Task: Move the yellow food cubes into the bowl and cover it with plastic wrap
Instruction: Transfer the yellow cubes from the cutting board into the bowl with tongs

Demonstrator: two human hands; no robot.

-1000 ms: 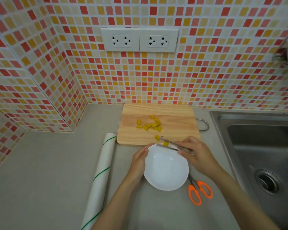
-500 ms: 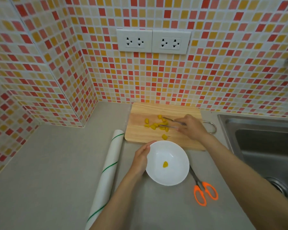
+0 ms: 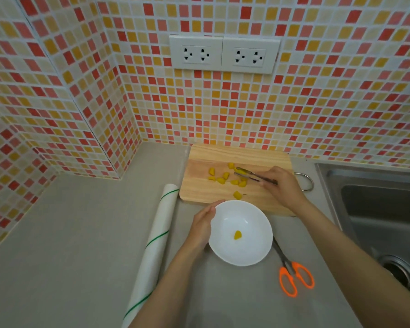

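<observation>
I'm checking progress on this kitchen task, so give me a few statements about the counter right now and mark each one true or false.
1. The white bowl holds one yellow cube. True.
2. The right hand holds tongs over the cutting board. True.
3. The orange scissors lie left of the bowl. False: they lie right of it.
4. The plastic wrap roll already covers the bowl. False: it lies on the counter, left of the bowl.
5. The left hand rests against the bowl's rim. True.
</observation>
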